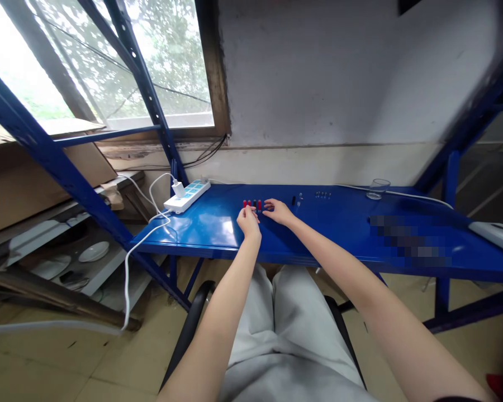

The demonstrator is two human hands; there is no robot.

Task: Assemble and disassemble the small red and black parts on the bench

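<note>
A short row of small red pieces [259,205] and dark pieces stands on the blue table, too small to name by kind. My left hand [248,221] is at the front of this row, fingers drawn together in a pinch; whatever they hold is hidden. To the right of the row, my right hand [279,213] hovers low with curved fingers apart, and I see nothing between them. A small black piece [293,200] lies farther right, beside tiny clear pieces [300,196]. Beyond them, several tiny shiny pieces [323,195] form a line.
At the table's back left lies a white power strip [188,196] with a plugged-in charger and a white cable trailing off the edge. A clear glass [378,189] stands at the back right. Blue metal posts [138,67] frame the table [209,234], with a wall behind.
</note>
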